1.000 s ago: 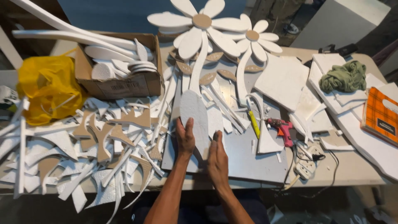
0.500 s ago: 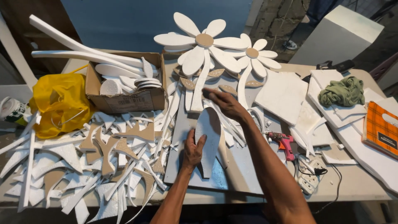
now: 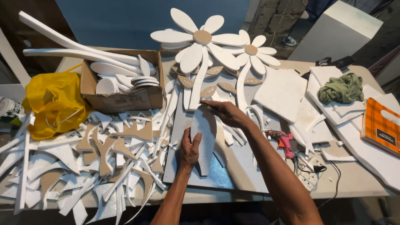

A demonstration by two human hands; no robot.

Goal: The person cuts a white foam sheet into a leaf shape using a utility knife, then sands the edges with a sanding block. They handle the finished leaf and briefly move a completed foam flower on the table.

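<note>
On a scrap-strewn worktable (image 3: 358, 183) beside a blue wall (image 3: 125, 25), both hands' fingers (image 3: 195, 139) grip a white foam petal (image 3: 204, 137).

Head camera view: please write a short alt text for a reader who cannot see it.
Two bare hands hold a white foam leaf shape on a cluttered table: the left hand grips its side, the right hand rests at its top. White foam daisies lie beyond, foam scraps to the left, a pink glue gun to the right.

The left hand (image 3: 190, 151) steadies a white foam leaf shape (image 3: 204, 139) on the grey board (image 3: 233, 166) while the right hand (image 3: 225, 113) presses its top end.
</note>
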